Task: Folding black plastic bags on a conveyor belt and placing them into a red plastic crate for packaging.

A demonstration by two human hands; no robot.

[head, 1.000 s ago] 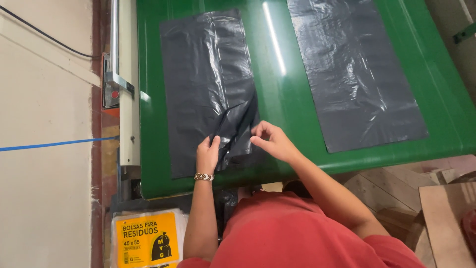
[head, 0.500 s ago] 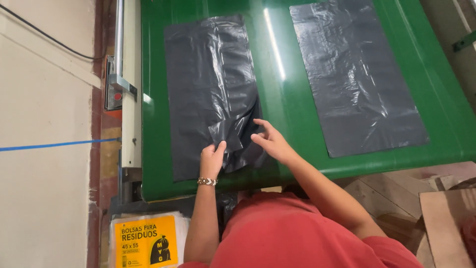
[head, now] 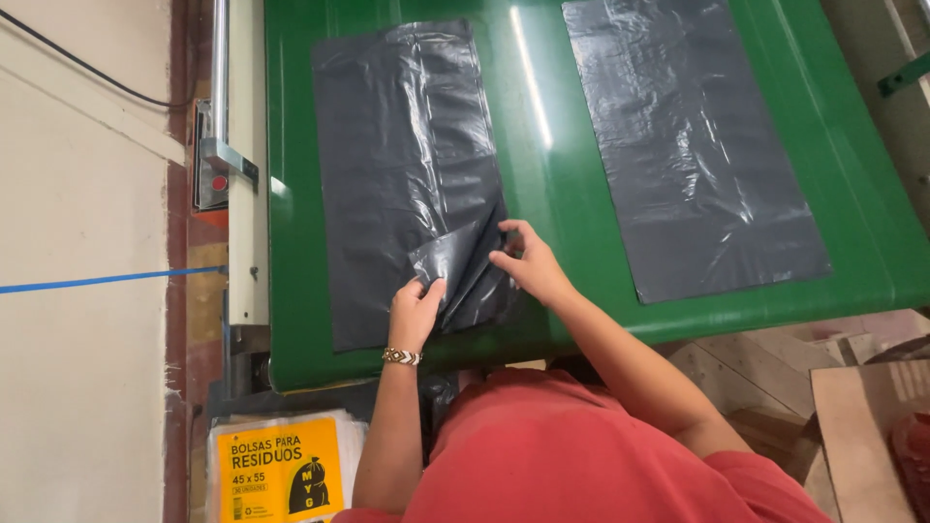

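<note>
A dark grey plastic bag lies flat on the left part of a green table. Its near right corner is folded up into a raised flap. My left hand, with a beaded bracelet on the wrist, pinches the lower edge of that flap. On the flap's right edge my right hand grips the plastic between fingers and thumb. A second dark grey bag lies flat on the right part of the table, away from both hands.
A yellow-labelled pack of bags sits below the table's near left corner. A metal rail with a red button box runs along the table's left side. Cardboard and wood lie at the lower right.
The folded corner of the left bag has been lifted and spread wider. Both hands have shifted slightly along its edges, still holding it.
</note>
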